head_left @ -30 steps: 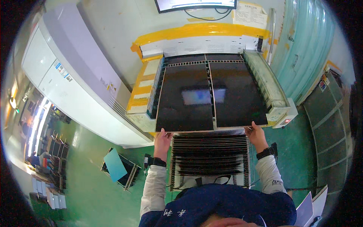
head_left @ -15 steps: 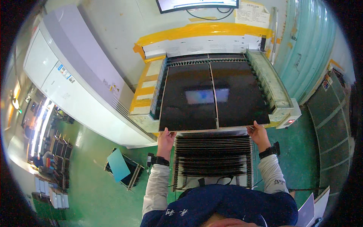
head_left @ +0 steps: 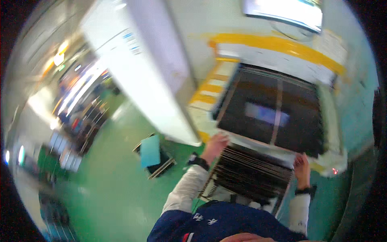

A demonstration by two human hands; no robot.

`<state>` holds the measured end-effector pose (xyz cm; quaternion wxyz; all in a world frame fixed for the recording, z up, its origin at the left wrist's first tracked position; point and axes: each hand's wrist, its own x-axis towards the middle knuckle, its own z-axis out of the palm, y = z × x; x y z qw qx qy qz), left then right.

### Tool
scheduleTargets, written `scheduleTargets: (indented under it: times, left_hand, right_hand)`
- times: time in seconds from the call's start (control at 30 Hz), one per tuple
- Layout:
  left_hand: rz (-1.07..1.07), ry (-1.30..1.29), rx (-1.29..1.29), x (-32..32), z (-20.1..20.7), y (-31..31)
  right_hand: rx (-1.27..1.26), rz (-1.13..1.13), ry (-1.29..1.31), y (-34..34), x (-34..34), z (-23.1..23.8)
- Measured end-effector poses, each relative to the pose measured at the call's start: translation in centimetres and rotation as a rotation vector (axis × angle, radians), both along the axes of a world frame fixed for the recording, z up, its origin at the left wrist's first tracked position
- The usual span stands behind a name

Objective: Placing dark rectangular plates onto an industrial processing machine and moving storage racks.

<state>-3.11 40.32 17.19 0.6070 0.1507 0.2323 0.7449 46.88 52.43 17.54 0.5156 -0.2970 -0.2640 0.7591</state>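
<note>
Two dark, glossy rectangular panels [head_left: 250,97] lie side by side on a machine bed with pale side rails [head_left: 332,117]. A thin light seam runs between them. My left hand [head_left: 216,146] is at the bed's near left corner, close to the panels' front edge. Over at the near right corner is my right hand [head_left: 301,166], its fingertips by that same edge. Motion smears the fingers of both hands, so a grip or touch cannot be made out. Below the bed, between my forearms, stands a rack [head_left: 250,173] filled with several dark, thin sheets.
A tall white cabinet-like unit [head_left: 133,68] stands left of the machine. On the green floor [head_left: 109,185] sits a low stand with a light blue sheet [head_left: 150,151] on top. A screen [head_left: 284,14] hangs on the wall behind. Yellow tape [head_left: 278,46] borders the machine's back.
My view has swung left, so the machine appears farther right and tilted. A pale strip of the bed now shows between the panels' near edge and the rack; my hands remain near the front corners.
</note>
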Motion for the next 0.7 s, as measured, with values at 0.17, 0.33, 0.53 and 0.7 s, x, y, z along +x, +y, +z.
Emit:
scheduleTargets:
  times: [0.17, 0.33, 0.53, 0.7]
  left_hand:
    - [0.093, 0.183, -0.218, 1.8, 1.5, -7.3]
    - [0.066, 0.153, -0.313, 3.3, -2.4, -13.5]
    - [0.058, 0.345, -0.545, 5.4, -8.0, -19.6]
    - [0.099, 0.716, -0.605, 8.7, -9.3, -21.7]
  right_hand:
    - [0.086, 0.125, -0.305, -7.1, -5.4, 2.5]
    - [0.570, 0.351, -1.065, -14.2, -7.6, -6.9]
    - [1.183, 0.512, -1.161, -19.7, -9.8, -7.6]
    - [1.463, 0.721, -1.271, -16.3, -9.2, -13.9]
